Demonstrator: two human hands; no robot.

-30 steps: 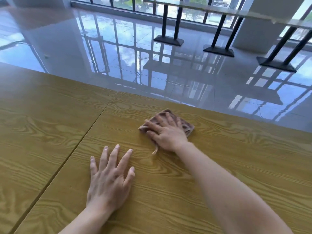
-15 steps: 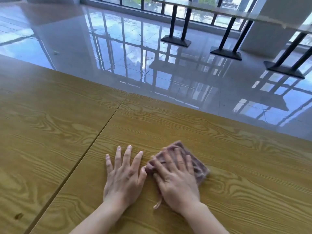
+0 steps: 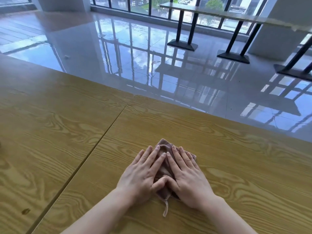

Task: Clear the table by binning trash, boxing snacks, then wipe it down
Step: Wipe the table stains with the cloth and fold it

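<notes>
The worktop (image 3: 50, 132) shows the same bare wood in view as a second ago: no trash and no snacks on the part the camera covers. By my reading, the binning and boxing are done and only the wiping is left.

The hands have changed more. A second ago the left hand (image 3: 143, 173) lay flat on bare wood, and the right hand (image 3: 187, 173) worked alone, nearer the far edge. Now they lie side by side with thumbs touching. Each grip is slack, with straight fingers pressing down and clasping nothing.

The cloth (image 3: 163, 147) has been drawn back from the far edge toward the near edge. It now sits under both palms, just right of the seam (image 3: 94, 149). I take the two-handed press as the start of a firmer stroke, though it could be a fold.

Counted:
- **Worktop:** one, made of two panels that meet at one seam.
- **Hands:** two.
- **Cloth:** one.
- **Hanging loop:** one loop (image 3: 165, 208), trailing from the cloth toward the near edge.
- **Dark mark:** one mark (image 3: 25, 211), by the near left corner and not yet wiped.
</notes>
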